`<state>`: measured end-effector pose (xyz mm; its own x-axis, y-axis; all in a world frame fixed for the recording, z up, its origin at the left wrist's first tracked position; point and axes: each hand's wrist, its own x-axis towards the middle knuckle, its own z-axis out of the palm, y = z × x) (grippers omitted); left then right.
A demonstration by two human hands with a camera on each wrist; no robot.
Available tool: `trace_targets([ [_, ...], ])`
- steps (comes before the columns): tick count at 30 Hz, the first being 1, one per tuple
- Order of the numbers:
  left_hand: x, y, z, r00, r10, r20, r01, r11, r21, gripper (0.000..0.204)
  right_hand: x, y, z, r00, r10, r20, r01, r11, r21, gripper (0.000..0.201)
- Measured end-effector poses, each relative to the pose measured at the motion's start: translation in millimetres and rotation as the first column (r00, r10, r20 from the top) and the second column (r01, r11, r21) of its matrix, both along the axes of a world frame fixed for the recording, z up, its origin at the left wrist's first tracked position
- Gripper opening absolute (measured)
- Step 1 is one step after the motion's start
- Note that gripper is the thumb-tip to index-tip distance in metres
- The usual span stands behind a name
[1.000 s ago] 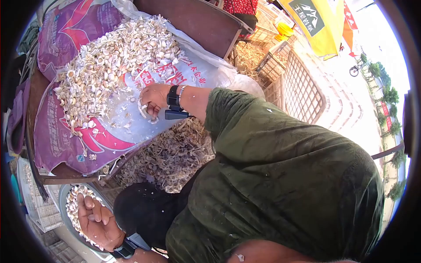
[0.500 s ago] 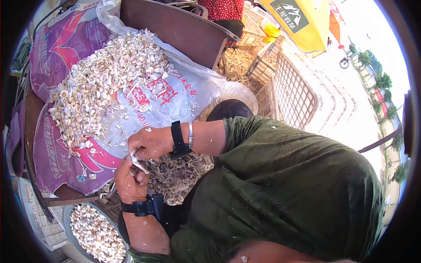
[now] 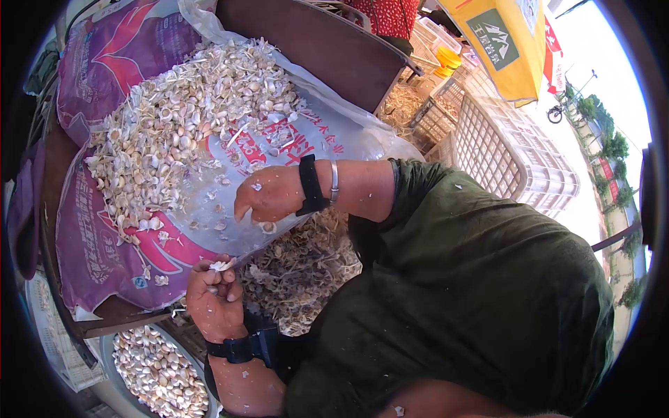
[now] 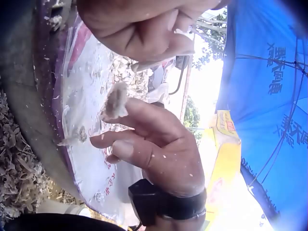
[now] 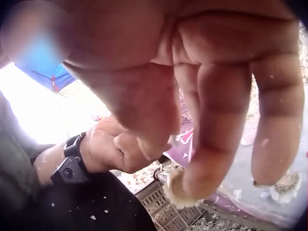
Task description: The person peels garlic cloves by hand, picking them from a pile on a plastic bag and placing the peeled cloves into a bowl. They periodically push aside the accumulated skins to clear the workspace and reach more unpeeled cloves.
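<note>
Drawn away from the left hand (image 3: 214,306), which pinches a white papery garlic piece (image 3: 221,265) by the purple-and-white plastic sack (image 3: 188,224), the right hand (image 3: 273,194) hangs loose-fingered, so one pull seems finished.

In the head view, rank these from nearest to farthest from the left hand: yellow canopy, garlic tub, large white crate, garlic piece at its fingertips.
From the left hand:
1. Garlic piece, at its fingertips
2. Garlic tub, lower left
3. Large white crate, upper right
4. Yellow canopy, beyond the crate
</note>
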<state>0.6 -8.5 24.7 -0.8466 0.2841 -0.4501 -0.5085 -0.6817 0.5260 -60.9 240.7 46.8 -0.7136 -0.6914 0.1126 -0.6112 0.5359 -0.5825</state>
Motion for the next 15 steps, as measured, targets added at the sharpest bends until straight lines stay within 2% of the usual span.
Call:
trace_targets([
  [1,-1,3,1,1.000,-0.001,-0.017,0.000,0.997,-0.080,0.016,-21,2,6,0.986,-0.140,0.087,0.138,0.990,0.024,0.019],
  [3,-6,1,-3,0.999,-0.052,-0.002,0.052,0.997,-0.065,0.020,-83,9,-22,0.939,-0.298,-0.174,0.320,0.940,0.116,0.023],
  [5,-5,3,-3,0.990,-0.138,-0.022,0.138,0.990,-0.006,0.018,-164,22,-78,0.870,-0.201,-0.450,0.343,0.903,0.259,0.020],
  [6,-6,5,1,0.990,-0.143,-0.015,0.142,0.990,-0.013,0.016,-196,19,-83,0.791,0.093,-0.604,0.289,0.814,0.504,0.019],
  [7,-8,6,0,0.992,-0.129,-0.012,0.128,0.992,-0.015,0.016,-219,15,-85,0.651,0.407,-0.640,0.289,0.647,0.706,0.018],
  [8,-11,5,-1,0.990,-0.140,-0.014,0.140,0.990,-0.016,0.015,-230,11,-87,0.874,-0.182,-0.450,0.340,0.892,0.298,0.024],
  [9,-12,5,-1,0.988,-0.154,-0.015,0.154,0.988,-0.019,0.014,-241,3,-89,0.878,-0.174,-0.445,0.327,0.898,0.294,0.024],
  [11,-14,6,2,0.991,-0.131,0.006,0.131,0.991,-0.021,0.014,-263,-15,-95,0.864,-0.308,-0.399,0.477,0.755,0.450,0.036],
  [14,-15,6,1,0.987,-0.158,0.015,0.158,0.987,-0.034,0.014,-241,-38,-68,0.910,-0.295,-0.292,0.409,0.752,0.516,0.036],
  [15,-16,7,1,0.988,-0.156,0.014,0.157,0.987,-0.043,0.015,-243,-39,-80,0.910,-0.297,-0.289,0.409,0.751,0.518,0.036],
])
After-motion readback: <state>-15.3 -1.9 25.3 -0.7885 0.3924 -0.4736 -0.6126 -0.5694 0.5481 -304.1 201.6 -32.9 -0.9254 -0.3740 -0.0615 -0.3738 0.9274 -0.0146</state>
